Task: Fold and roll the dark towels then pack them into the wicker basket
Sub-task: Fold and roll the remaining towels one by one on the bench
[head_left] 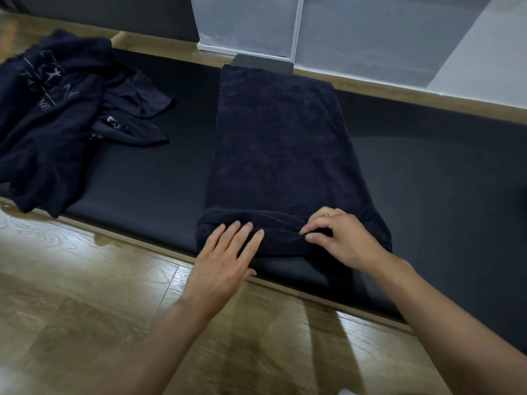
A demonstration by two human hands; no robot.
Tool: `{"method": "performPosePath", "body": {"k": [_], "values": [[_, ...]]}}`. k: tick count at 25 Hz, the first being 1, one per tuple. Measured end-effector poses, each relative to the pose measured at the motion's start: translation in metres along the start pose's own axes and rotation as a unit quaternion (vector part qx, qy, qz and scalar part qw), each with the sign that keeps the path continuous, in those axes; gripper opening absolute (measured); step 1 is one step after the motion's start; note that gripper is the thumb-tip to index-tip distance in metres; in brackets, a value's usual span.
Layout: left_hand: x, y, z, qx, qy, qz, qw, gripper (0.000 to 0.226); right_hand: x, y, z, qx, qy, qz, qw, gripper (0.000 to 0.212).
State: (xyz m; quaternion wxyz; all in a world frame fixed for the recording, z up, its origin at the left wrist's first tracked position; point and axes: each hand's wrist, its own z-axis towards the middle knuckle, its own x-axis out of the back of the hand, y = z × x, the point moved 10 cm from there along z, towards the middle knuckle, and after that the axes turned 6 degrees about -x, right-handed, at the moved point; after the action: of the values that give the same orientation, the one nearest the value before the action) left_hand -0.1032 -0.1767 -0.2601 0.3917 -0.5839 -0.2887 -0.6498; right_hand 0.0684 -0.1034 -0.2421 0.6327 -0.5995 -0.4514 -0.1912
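A dark navy towel (279, 143) lies folded into a long strip on the black mat (142, 178), running away from me. Its near end is turned up into a low roll. My left hand (225, 258) lies flat with straight fingers on the left part of that roll. My right hand (336, 238) pinches the rolled edge with curled fingers and thumb, right of the middle. A heap of other dark towels (54, 109) with pale printed lettering lies crumpled at the left end of the mat. No wicker basket is in view.
The mat lies on a wooden floor (85, 295), which shines in front of me. A small dark block (263, 62) stands just beyond the towel's far end. A white-framed frosted panel (296, 24) and a pale wall rise behind.
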Motion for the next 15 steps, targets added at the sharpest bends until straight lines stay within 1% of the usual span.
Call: {"method": "performPosePath", "body": {"k": [1,3,4,5,6,7,9,10,11,13,15], "values": [[-0.002,-0.004,0.001,-0.003,-0.003,0.003,1.0,0.088,0.005,-0.004,-0.001,-0.006,0.035,-0.033,0.999,0.012],[0.007,-0.012,0.005,-0.009,0.028,-0.009,1.0,0.083,0.013,-0.021,-0.018,0.032,0.15,-0.157,0.976,0.019],[0.011,-0.017,0.008,-0.005,0.041,-0.019,0.999,0.079,0.009,-0.03,-0.032,0.064,0.184,-0.187,0.963,0.024],[0.014,-0.022,0.012,0.001,0.042,-0.023,0.999,0.076,0.003,-0.034,-0.045,0.092,0.196,-0.203,0.955,0.029],[0.016,-0.026,0.017,0.006,0.033,-0.024,0.999,0.073,-0.005,-0.033,-0.054,0.106,0.19,-0.217,0.952,0.033],[0.018,-0.03,0.024,0.016,0.023,-0.029,0.999,0.066,-0.01,-0.026,-0.057,0.102,0.18,-0.238,0.949,0.039],[0.028,-0.044,0.039,0.072,-0.002,-0.079,0.994,0.044,-0.01,-0.011,-0.05,0.066,0.153,-0.268,0.949,0.051],[0.03,-0.051,0.045,0.107,-0.021,-0.117,0.987,0.036,-0.007,-0.009,-0.043,0.056,0.137,-0.273,0.95,0.054],[0.033,-0.056,0.048,0.132,-0.034,-0.144,0.98,0.032,-0.005,-0.011,-0.037,0.051,0.113,-0.274,0.954,0.054],[0.031,-0.066,0.048,0.158,-0.083,-0.173,0.969,0.03,-0.001,-0.016,-0.023,0.046,0.035,-0.241,0.969,0.044],[0.022,-0.077,0.043,0.179,-0.166,-0.208,0.947,0.028,0.002,-0.014,-0.01,0.017,-0.071,-0.142,0.987,0.032]]}}
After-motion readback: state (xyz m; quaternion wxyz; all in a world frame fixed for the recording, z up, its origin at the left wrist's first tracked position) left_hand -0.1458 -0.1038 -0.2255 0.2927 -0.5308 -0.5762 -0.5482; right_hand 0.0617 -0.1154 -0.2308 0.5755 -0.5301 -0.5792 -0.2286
